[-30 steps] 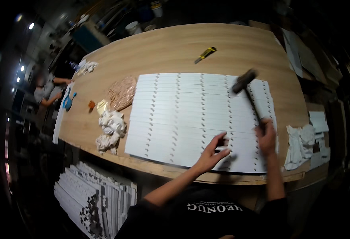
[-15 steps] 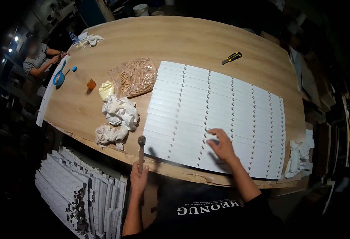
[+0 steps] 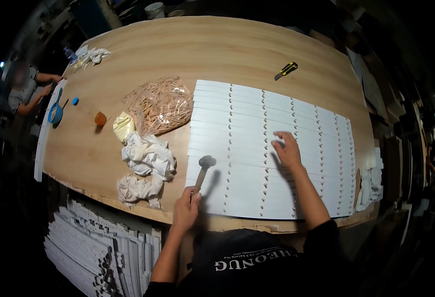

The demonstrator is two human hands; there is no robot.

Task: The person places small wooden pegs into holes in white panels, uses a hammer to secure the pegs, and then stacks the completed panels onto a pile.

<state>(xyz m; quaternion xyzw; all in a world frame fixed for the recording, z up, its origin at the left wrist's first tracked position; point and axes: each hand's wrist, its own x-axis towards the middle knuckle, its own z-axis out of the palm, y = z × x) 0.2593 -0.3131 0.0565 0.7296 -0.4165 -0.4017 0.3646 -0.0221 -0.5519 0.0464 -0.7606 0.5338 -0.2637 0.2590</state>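
In my left hand (image 3: 185, 212) is a hammer (image 3: 202, 175), gripped round its handle, its dark head raised over the near left part of the white boards (image 3: 244, 173). These boards lie side by side as a broad sheet, with rows of small wooden dowels (image 3: 265, 141) standing up from them. My right hand (image 3: 290, 153) hovers above the middle of the boards, thumb and forefinger apart, near a dowel row. Nothing shows between those fingers. Left of the boards lies a clear plastic bag (image 3: 160, 106) full of loose wooden dowels.
Crumpled white cloths (image 3: 148, 156) and a pale yellow packet (image 3: 124, 127) lie beside the bag. Farther left are an orange jar (image 3: 100, 119) and a blue ladle (image 3: 55, 113). A utility knife (image 3: 286, 71) lies beyond the boards. Another person (image 3: 27, 91) works at the far left edge.
My left hand has brought the hammer up and right, over the boards. The right hand has moved farther away across the boards, its thumb and forefinger still apart. The view has shifted slightly.
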